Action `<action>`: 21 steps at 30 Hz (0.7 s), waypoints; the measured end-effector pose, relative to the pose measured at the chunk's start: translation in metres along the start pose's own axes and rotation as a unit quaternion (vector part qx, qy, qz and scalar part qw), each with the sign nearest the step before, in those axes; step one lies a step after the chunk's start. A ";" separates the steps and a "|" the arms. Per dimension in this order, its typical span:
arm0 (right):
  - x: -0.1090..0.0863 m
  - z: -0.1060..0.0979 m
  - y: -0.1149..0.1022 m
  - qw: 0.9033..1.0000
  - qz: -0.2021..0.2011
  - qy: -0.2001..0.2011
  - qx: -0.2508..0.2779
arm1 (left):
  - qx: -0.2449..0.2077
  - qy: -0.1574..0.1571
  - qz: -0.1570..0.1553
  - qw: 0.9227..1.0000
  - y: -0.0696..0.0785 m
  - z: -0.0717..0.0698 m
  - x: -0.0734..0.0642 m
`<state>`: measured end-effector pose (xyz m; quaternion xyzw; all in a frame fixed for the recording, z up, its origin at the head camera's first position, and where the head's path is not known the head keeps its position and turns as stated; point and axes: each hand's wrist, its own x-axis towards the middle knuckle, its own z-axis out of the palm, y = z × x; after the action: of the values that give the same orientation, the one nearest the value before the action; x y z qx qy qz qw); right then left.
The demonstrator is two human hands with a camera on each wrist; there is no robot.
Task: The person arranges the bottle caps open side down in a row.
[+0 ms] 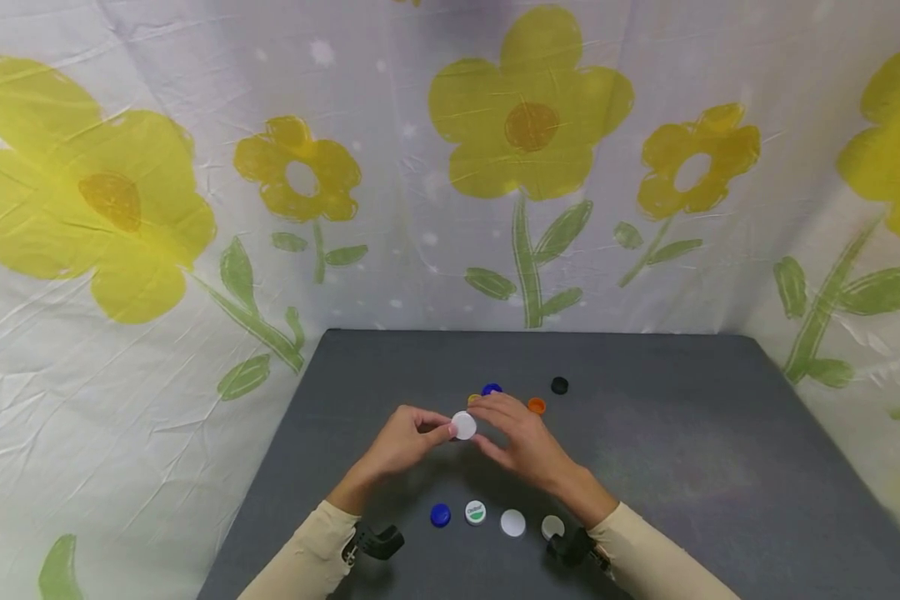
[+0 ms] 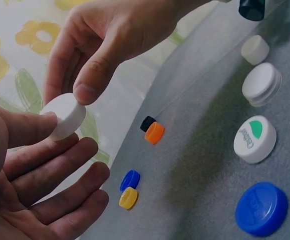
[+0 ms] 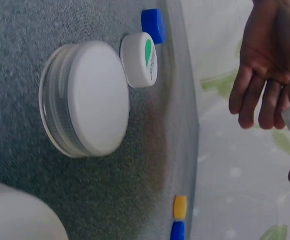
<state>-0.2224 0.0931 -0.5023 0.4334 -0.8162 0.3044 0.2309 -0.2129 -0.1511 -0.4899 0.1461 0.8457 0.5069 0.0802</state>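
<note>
A round white bottle cap (image 1: 463, 426) is held up above the table between both hands. My left hand (image 1: 407, 443) pinches one side with thumb and index finger, its other fingers extended, as the left wrist view shows. From the other side my right hand (image 1: 521, 437) holds the edge, thumb (image 2: 87, 92) on the near rim and fingers partly hidden behind it. Nearer me on the table is a row of caps: a blue cap (image 1: 440, 515), a white cap with a green mark (image 1: 476, 512), a plain white cap (image 1: 513, 523) and a smaller off-white cap (image 1: 552, 526).
Beyond the hands lie a blue cap (image 2: 130, 180), a yellow cap (image 2: 128, 198), an orange cap (image 1: 536, 406) and a black cap (image 1: 560, 385). The dark grey table (image 1: 690, 433) ends at a white flower-printed curtain (image 1: 405, 250) behind and on both sides.
</note>
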 end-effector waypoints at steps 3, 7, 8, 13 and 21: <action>0.000 -0.001 0.000 1.000 0.003 -0.003 -0.001 | 0.020 0.008 0.008 1.000 0.003 0.000 0.000; 0.002 0.000 0.000 0.999 0.030 -0.001 0.010 | 0.050 0.039 0.034 0.997 0.009 0.000 -0.002; 0.002 0.000 0.000 0.999 0.041 -0.001 0.014 | 0.063 0.048 0.048 0.996 0.011 -0.001 -0.003; 0.006 0.001 -0.002 0.996 0.082 0.005 0.039 | 0.143 0.075 0.123 0.979 0.016 -0.001 -0.007; 0.011 0.012 -0.006 0.993 0.099 -0.036 0.047 | 0.252 0.091 0.173 0.948 0.009 -0.003 -0.010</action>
<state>-0.2246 0.0763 -0.5019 0.3716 -0.8477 0.3479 0.1491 -0.2031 -0.1529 -0.4811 0.2593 0.9114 0.2940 -0.1253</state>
